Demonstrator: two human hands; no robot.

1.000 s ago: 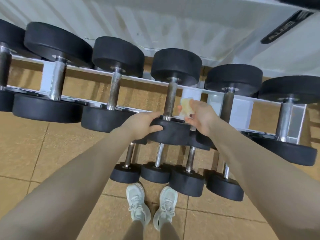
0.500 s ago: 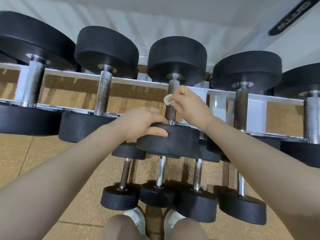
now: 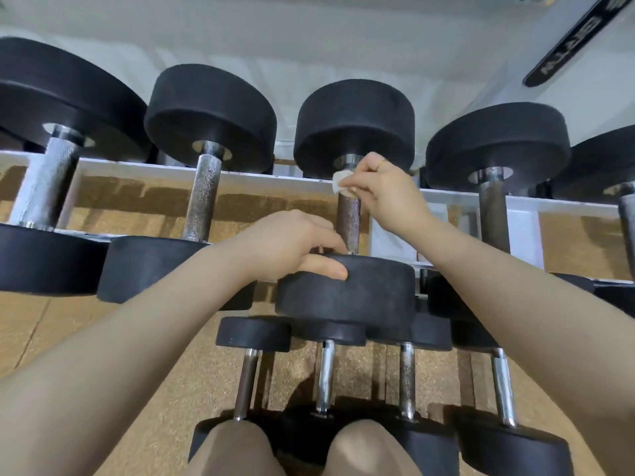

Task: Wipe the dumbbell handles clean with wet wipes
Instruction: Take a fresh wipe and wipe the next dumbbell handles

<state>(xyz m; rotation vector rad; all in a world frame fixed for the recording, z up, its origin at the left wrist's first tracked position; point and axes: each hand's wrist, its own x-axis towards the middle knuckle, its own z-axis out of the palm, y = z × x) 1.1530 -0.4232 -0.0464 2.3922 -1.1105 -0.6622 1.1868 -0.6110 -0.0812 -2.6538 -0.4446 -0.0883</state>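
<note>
Five large black dumbbells on upper tier of white rack (image 3: pixel 261 178); four smaller ones on lower tier. Middle dumbbell (image 3: pixel 354 132) — left hand (image 3: pixel 292 243) grips its near head, thumb along rim. Right hand (image 3: pixel 381 190) pinches folded wet wipe (image 3: pixel 340 182) against far end of knurled handle (image 3: pixel 347 223) — fingers curled round wipe.

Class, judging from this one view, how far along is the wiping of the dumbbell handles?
Done: nothing shows any handle finished. In hand: the right hand presses a wet wipe to the middle dumbbell's handle; the left hand grips its near head. Left: neighbouring handles.
</note>
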